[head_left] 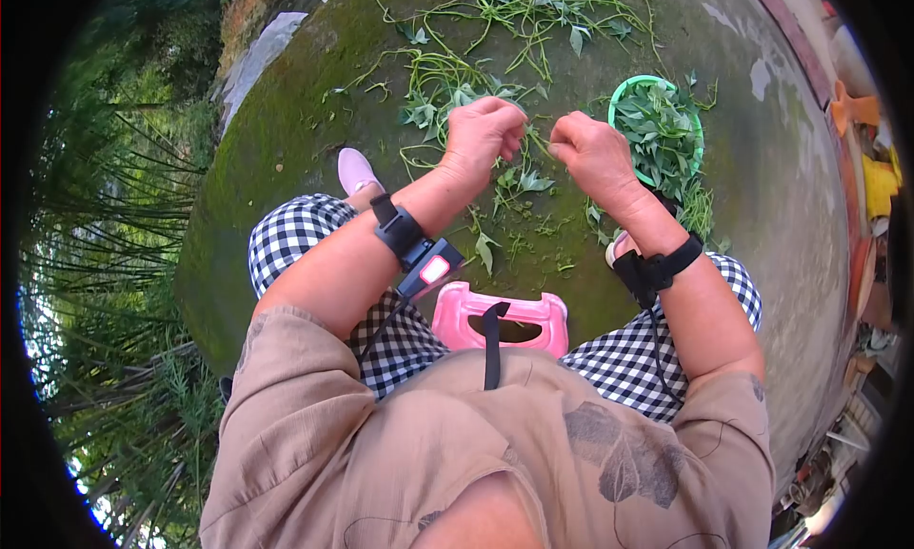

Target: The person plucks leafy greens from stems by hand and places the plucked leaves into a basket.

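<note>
My left hand [484,139] is closed in a pinch above the leafy green vines [438,97] on the ground; what its fingers hold, if anything, is hidden. Facing it, my right hand [595,159] is also pinched, with a thin green stem [539,141] at its fingertips. A small gap separates the two hands. Just right of my right hand stands a green basket [700,141] filled with picked green leaves [657,125]. Below the hands lie a few loose leaves [486,249] and short stem scraps [547,227].
Long tangled stems [533,11] spread over the mossy ground [314,101] farther off. A pink plastic stool [455,322] shows between my knees. Dense plants [114,216] border the left side. Along the right edge are a yellow object [881,182] and other clutter.
</note>
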`<move>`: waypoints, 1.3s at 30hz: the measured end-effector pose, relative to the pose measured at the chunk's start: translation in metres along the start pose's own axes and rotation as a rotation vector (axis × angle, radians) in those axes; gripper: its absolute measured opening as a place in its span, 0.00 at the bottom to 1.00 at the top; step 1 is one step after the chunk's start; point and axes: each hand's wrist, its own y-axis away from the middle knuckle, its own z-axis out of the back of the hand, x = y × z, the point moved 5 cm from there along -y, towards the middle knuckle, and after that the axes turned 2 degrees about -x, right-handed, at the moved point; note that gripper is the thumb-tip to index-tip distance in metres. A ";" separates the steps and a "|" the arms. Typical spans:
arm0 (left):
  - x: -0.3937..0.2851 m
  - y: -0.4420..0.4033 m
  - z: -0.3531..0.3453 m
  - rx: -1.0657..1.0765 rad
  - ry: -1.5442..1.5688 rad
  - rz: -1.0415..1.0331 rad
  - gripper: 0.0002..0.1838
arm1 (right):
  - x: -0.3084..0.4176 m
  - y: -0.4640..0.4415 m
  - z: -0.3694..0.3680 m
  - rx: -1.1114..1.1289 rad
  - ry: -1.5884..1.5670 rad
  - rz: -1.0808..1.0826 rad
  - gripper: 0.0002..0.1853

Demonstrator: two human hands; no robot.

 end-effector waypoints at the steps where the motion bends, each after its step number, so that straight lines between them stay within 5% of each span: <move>1: -0.003 -0.003 0.001 0.041 0.035 -0.006 0.05 | -0.003 0.001 0.000 0.016 0.000 -0.018 0.06; 8: -0.028 -0.013 0.011 0.315 0.518 0.203 0.06 | -0.036 0.004 -0.005 0.097 0.011 -0.151 0.07; 13: -0.039 -0.016 0.020 0.341 0.239 0.193 0.04 | -0.049 0.004 -0.004 0.091 -0.115 -0.121 0.07; 17: 0.001 -0.012 0.005 0.564 0.539 0.396 0.05 | -0.032 0.002 -0.001 0.102 -0.201 -0.046 0.07; 27: 0.019 -0.005 -0.012 0.582 0.727 0.610 0.13 | -0.019 0.002 0.001 0.104 -0.248 0.018 0.06; 30: 0.018 -0.006 -0.007 0.289 0.339 0.407 0.08 | -0.018 0.004 0.001 0.113 -0.257 0.013 0.06; 33: 0.004 -0.002 -0.011 0.255 -0.087 0.147 0.06 | -0.018 0.004 0.002 0.103 -0.256 0.036 0.06; 39: 0.015 0.004 -0.019 0.342 -0.217 0.187 0.06 | -0.017 0.007 -0.003 0.104 -0.325 0.012 0.07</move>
